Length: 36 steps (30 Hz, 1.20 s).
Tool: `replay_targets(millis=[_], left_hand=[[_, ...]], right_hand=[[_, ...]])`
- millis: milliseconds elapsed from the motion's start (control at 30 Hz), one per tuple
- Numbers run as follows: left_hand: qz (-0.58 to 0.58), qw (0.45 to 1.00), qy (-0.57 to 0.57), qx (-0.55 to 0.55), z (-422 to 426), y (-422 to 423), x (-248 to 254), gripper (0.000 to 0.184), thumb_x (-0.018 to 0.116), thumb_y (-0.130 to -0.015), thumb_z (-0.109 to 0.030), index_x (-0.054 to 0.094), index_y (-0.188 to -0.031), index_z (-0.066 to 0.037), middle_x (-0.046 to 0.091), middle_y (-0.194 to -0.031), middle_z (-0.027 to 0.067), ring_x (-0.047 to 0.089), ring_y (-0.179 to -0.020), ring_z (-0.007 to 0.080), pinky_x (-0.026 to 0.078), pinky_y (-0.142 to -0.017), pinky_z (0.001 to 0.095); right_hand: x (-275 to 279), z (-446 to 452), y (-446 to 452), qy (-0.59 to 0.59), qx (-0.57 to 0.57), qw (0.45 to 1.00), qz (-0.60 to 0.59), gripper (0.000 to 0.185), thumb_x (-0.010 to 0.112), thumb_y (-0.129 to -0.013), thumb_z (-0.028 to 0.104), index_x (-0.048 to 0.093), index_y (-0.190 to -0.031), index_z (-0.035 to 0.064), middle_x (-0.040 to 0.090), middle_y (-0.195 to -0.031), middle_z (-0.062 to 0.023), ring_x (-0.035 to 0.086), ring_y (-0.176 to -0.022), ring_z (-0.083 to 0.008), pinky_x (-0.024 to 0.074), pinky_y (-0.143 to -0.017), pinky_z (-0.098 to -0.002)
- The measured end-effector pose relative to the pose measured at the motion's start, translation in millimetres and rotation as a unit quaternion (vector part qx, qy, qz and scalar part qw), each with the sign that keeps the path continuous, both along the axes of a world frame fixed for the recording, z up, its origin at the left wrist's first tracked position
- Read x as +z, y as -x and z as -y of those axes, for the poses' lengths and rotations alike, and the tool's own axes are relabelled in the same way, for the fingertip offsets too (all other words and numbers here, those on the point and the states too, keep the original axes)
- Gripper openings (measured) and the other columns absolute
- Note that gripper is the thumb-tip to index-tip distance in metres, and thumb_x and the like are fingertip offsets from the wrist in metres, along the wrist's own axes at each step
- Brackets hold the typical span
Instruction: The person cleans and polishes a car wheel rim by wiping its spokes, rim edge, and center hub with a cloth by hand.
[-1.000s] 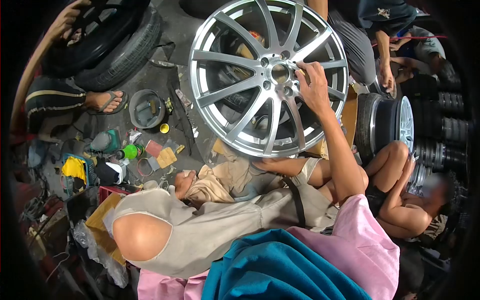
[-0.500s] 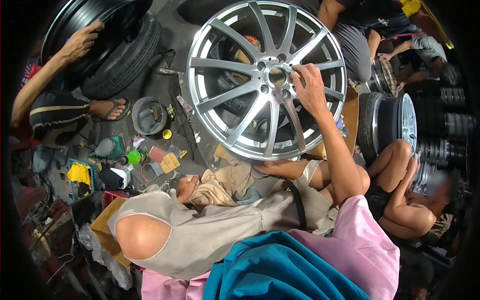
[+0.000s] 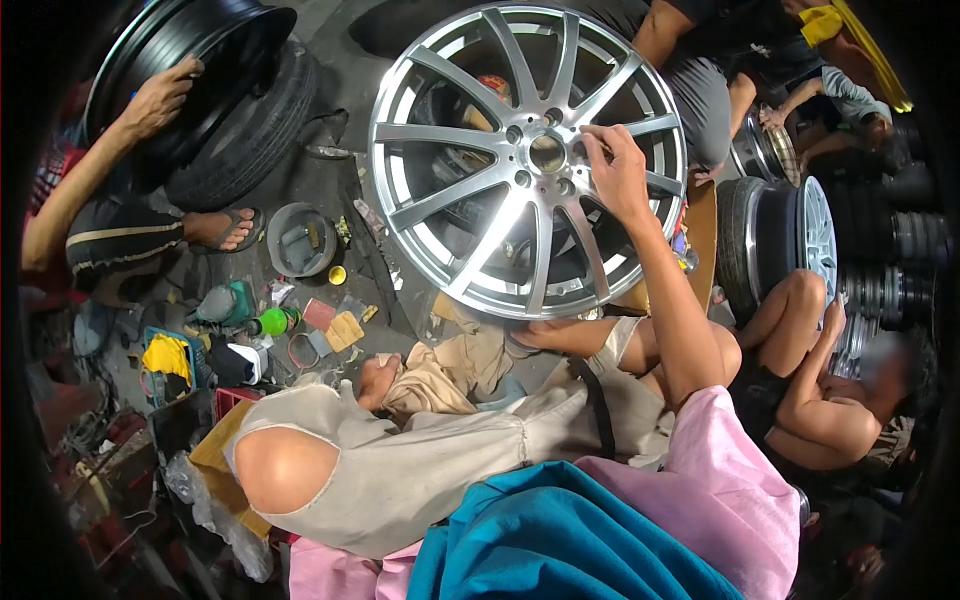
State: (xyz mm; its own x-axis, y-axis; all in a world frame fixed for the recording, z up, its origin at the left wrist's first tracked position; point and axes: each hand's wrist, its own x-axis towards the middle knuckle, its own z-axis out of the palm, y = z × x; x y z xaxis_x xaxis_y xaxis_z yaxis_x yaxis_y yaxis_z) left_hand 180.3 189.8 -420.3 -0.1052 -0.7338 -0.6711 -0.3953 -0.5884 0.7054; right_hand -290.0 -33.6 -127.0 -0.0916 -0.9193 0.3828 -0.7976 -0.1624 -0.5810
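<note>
A silver multi-spoke alloy wheel rim (image 3: 470, 180) leans face-on in front of me, its round centre bore and lug holes showing. My right hand (image 3: 618, 175) is at its hub, just right of the bore. The thumb and index finger are drawn together in a pinch against the metal, the other fingers curled. Whatever small thing they may hold is too small to make out. My left hand is out of sight; only a pink sleeve (image 3: 335, 570) shows at the lower left.
At the left, another person's hand (image 3: 160, 100) touches a black rim (image 3: 215, 45) above a tyre (image 3: 250, 150). A bowl (image 3: 300, 240), a green bottle (image 3: 275, 320) and scraps litter the floor. At the right are a tyre with rim (image 3: 745, 240) and a crouching person (image 3: 800, 400).
The silver rim sits slightly further left in view. My right hand stays at the hub, its fingers shifting slightly. The black rim at the left has tilted a little.
</note>
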Motion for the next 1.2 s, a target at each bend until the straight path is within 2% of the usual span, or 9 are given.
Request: replay_targets(millis=[67, 133, 200, 333, 467, 567, 767, 900, 1200], left_hand=[[-0.011, 1.0, 0.013, 0.026, -2.3, 0.3, -7.2, 0.039, 0.069, -0.097, -0.034, 0.073, -0.087, 0.004, 0.074, -0.078, 0.0114, 0.064, -0.071, 0.0172, 0.05, -0.07, 0.0387], [-0.021, 1.0, 0.006, 0.023, -1.3, -1.1, -9.8, 0.039, 0.069, -0.097, -0.034, 0.074, -0.088, 0.004, 0.074, -0.078, 0.0106, 0.065, -0.072, 0.0173, 0.05, -0.07, 0.0388], [-0.029, 0.999, -0.001, 0.022, -0.7, -1.5, -10.4, 0.039, 0.07, -0.096, -0.034, 0.074, -0.088, 0.004, 0.074, -0.078, 0.0098, 0.065, -0.072, 0.0174, 0.05, -0.07, 0.039], [0.016, 1.0, -0.01, 0.016, 3.4, 1.8, 4.1, 0.039, 0.07, -0.096, -0.034, 0.074, -0.088, 0.004, 0.074, -0.079, 0.0087, 0.065, -0.073, 0.0165, 0.05, -0.07, 0.0388], [0.041, 0.999, -0.006, 0.008, 10.3, 9.1, 33.7, 0.039, 0.071, -0.096, -0.035, 0.076, -0.091, 0.003, 0.076, -0.083, 0.0101, 0.068, -0.076, 0.0186, 0.052, -0.073, 0.0382], [-0.003, 1.0, -0.013, 0.019, 5.7, 3.0, 17.1, 0.039, 0.071, -0.095, -0.035, 0.076, -0.091, 0.003, 0.076, -0.083, 0.0101, 0.068, -0.076, 0.0188, 0.052, -0.073, 0.0381], [-0.018, 0.999, -0.021, 0.02, 3.9, 1.1, 10.5, 0.038, 0.07, -0.096, -0.034, 0.076, -0.089, 0.003, 0.074, -0.082, 0.0073, 0.066, -0.075, 0.0181, 0.051, -0.072, 0.0377], [0.017, 1.0, -0.008, 0.007, 4.6, -0.1, 3.3, 0.037, 0.07, -0.097, -0.034, 0.075, -0.089, 0.002, 0.074, -0.081, 0.0067, 0.065, -0.073, 0.0176, 0.051, -0.071, 0.037], [0.007, 1.0, -0.012, 0.002, 5.8, 2.2, 17.9, 0.038, 0.069, -0.098, -0.034, 0.074, -0.09, 0.002, 0.073, -0.081, 0.0075, 0.065, -0.075, 0.017, 0.05, -0.072, 0.0373]], right_hand=[[-4.9, 1.5, 5.8, 0.016, -0.069, 0.996, 0.06, 0.021, 0.069, -0.098, 0.017, 0.074, -0.11, -0.0008, 0.063, -0.091, -0.0154, 0.066, -0.076, -0.0307, 0.0527, -0.074, -0.0402], [-6.0, 0.5, 11.8, -0.007, -0.079, 0.993, 0.09, 0.024, 0.068, -0.099, 0.02, 0.074, -0.11, -0.0001, 0.065, -0.088, -0.0152, 0.067, -0.078, -0.0289, 0.0521, -0.075, -0.038], [-4.0, -2.6, 13.4, 0.029, -0.097, 0.995, 0.019, 0.022, 0.07, -0.099, 0.02, 0.075, -0.109, 0.0016, 0.068, -0.087, -0.015, 0.067, -0.078, -0.0278, 0.0519, -0.074, -0.0376], [-6.1, -6.5, 13.1, 0.035, -0.087, 0.995, 0.046, 0.019, 0.075, -0.094, 0.018, 0.076, -0.105, 0.0029, 0.068, -0.085, -0.0136, 0.065, -0.077, -0.026, 0.0509, -0.074, -0.0373], [-4.7, -4.6, 4.0, -0.009, -0.084, 0.996, 0.002, 0.021, 0.075, -0.09, 0.021, 0.078, -0.104, 0.0049, 0.073, -0.093, -0.0118, 0.066, -0.089, -0.0285, 0.0525, -0.083, -0.04], [-2.5, 0.1, 0.8, -0.039, -0.091, 0.994, -0.039, 0.022, 0.074, -0.091, 0.022, 0.079, -0.104, 0.0064, 0.074, -0.095, -0.0112, 0.067, -0.092, -0.0286, 0.0523, -0.085, -0.0402], [1.2, -0.2, -0.8, -0.074, -0.105, 0.991, -0.032, 0.023, 0.075, -0.09, 0.024, 0.079, -0.105, 0.008, 0.075, -0.092, -0.0097, 0.067, -0.095, -0.0287, 0.0522, -0.087, -0.0405], [1.0, 0.7, -2.5, -0.076, -0.11, 0.99, -0.05, 0.023, 0.075, -0.09, 0.024, 0.079, -0.105, 0.008, 0.075, -0.092, -0.0096, 0.067, -0.095, -0.0292, 0.0525, -0.086, -0.0409], [-3.0, 1.8, -2.6, -0.065, -0.116, 0.99, -0.053, 0.02, 0.074, -0.091, 0.024, 0.079, -0.103, 0.0085, 0.075, -0.095, -0.0096, 0.067, -0.097, -0.0293, 0.0529, -0.086, -0.0412]])
